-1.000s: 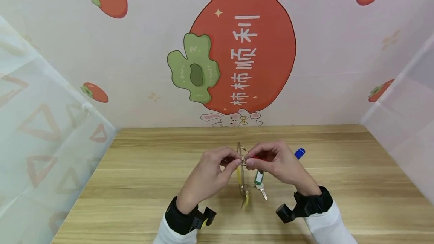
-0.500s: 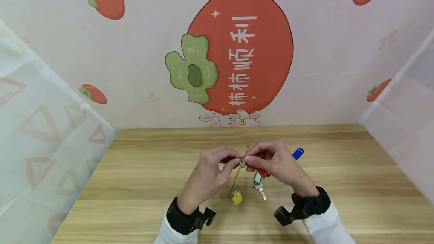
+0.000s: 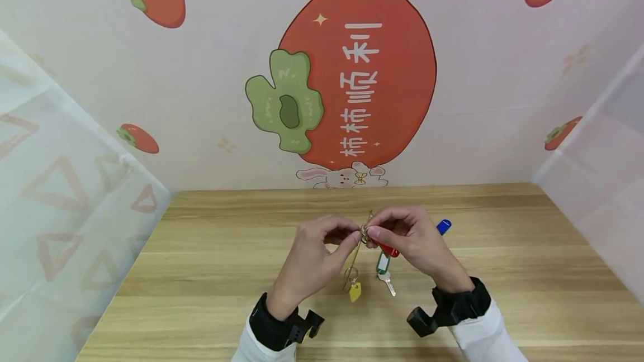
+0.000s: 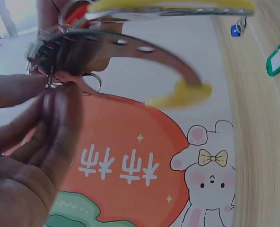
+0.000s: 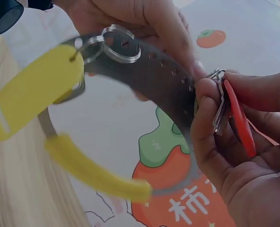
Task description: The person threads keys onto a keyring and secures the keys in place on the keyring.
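My left hand (image 3: 317, 250) pinches a curved metal key holder (image 5: 152, 85) with a row of holes, near a small ring at its edge. A yellow sleeve (image 5: 95, 172) covers part of its thin loop. From the plate hangs a yellow key tag (image 5: 40, 90) on linked split rings (image 5: 126, 59). Close against the left fingertips, my right hand (image 3: 410, 242) pinches a red key tag (image 5: 240, 118) by its ring end, with a silver key (image 5: 219, 109) beside it. Fingers partly hide where the rings meet the plate, so I cannot tell whether they are joined.
On the wooden table (image 3: 211, 272) lies a green key tag (image 3: 383, 262) with a key (image 3: 388, 284). Further right is a blue key tag (image 3: 444, 227), partly behind the right hand. A printed cloth backdrop (image 3: 478, 127) stands behind the table.
The metal holder has turned from nearly edge-on, and its yellow tag now hangs low in front. The hands stay together at nearly the same spot, with small finger shifts.
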The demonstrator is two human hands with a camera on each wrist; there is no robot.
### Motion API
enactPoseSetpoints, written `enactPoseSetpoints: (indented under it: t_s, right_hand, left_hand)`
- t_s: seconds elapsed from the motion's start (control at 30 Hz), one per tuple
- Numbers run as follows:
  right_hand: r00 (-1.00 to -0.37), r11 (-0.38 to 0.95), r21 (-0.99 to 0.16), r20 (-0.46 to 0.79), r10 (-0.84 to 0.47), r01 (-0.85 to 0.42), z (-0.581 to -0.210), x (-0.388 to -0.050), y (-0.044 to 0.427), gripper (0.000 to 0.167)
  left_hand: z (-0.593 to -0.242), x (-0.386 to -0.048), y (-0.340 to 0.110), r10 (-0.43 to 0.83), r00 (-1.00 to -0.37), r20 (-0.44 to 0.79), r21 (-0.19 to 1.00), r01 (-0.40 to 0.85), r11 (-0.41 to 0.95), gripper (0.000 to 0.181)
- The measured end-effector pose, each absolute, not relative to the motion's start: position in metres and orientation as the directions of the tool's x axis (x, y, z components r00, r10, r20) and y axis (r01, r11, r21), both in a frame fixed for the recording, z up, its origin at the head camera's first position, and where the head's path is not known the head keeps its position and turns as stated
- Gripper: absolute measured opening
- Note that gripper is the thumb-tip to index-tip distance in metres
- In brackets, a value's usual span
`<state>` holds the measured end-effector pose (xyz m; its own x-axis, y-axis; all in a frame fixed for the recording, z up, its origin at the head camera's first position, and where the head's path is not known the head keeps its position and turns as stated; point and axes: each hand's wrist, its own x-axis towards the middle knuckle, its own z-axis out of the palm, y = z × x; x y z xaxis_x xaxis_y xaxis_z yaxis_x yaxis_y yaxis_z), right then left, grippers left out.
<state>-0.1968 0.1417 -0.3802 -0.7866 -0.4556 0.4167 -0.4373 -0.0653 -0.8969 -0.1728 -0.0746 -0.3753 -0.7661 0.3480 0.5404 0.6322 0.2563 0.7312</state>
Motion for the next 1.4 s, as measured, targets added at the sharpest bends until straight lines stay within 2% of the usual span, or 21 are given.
enactPoseSetpoints:
  t_s: [0.1, 0.2, 0.47, 0.83, 0.93, 1.13, 1.3, 1.4]
  right_hand:
    - [-0.772, -0.086, -0.884, 0.445, -0.454, -0.459, -0.381, -0.1971, 0.142, 0.009]
    - [-0.762, -0.098, -0.879, 0.455, -0.461, -0.466, -0.3812, -0.197, 0.1422, 0.01]
    - [-0.755, -0.094, -0.882, 0.447, -0.48, -0.462, -0.3796, -0.1965, 0.1388, 0.009]
    - [-0.764, -0.033, -0.875, 0.438, -0.474, -0.482, -0.3792, -0.1972, 0.136, 0.009]
    - [-0.759, -0.063, -0.877, 0.446, -0.475, -0.477, -0.3796, -0.1974, 0.1369, 0.009]
    - [-0.737, -0.127, -0.865, 0.484, -0.473, -0.486, -0.3818, -0.1983, 0.1385, 0.012]
    - [-0.737, -0.128, -0.865, 0.482, -0.474, -0.484, -0.384, -0.1995, 0.139, 0.013]
    - [-0.745, -0.119, -0.875, 0.466, -0.477, -0.47, -0.3831, -0.1989, 0.1388, 0.012]
  left_hand:
    - [-0.3732, -0.171, -0.0728, 0.352, -0.801, 0.483, 0.78, 0.577, 0.243, 0.007]
    - [-0.3731, -0.1704, -0.0719, 0.356, -0.805, 0.475, 0.783, 0.571, 0.247, 0.008]
    - [-0.3765, -0.1719, -0.0734, 0.367, -0.697, 0.616, 0.602, 0.717, 0.351, 0.005]
    - [-0.3777, -0.1712, -0.074, 0.379, -0.613, 0.693, 0.483, 0.785, 0.387, 0.006]
    - [-0.3777, -0.1714, -0.0731, 0.354, -0.626, 0.695, 0.519, 0.777, 0.355, 0.007]
    - [-0.3772, -0.1713, -0.0713, 0.303, -0.707, 0.639, 0.651, 0.706, 0.277, 0.008]
    - [-0.3767, -0.1715, -0.0704, 0.324, -0.742, 0.587, 0.682, 0.669, 0.296, 0.008]
    - [-0.3772, -0.172, -0.0706, 0.344, -0.725, 0.597, 0.656, 0.688, 0.311, 0.006]
